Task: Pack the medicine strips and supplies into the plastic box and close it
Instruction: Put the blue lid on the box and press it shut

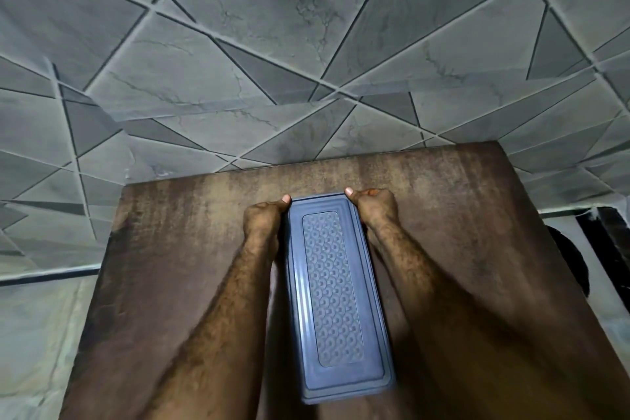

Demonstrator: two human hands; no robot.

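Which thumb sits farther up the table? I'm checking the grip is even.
The right thumb, at the lid's far right corner; the left thumb sits slightly nearer.

- brown wooden table point(460, 208), worn and streaky on top, fills the near middle
- grey floor tiles point(272, 27) with dark lines cutting them into triangles, running off far and left
- something dark point(572, 266) on the right, can't make it out

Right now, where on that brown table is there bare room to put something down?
The table looks bare to the left of the left hand and arm, out to its left edge, and to the right of the right hand, out to the right edge. A bare strip also lies behind the box, up to the far edge. The middle is crowded: both hands grip the box's far corners.
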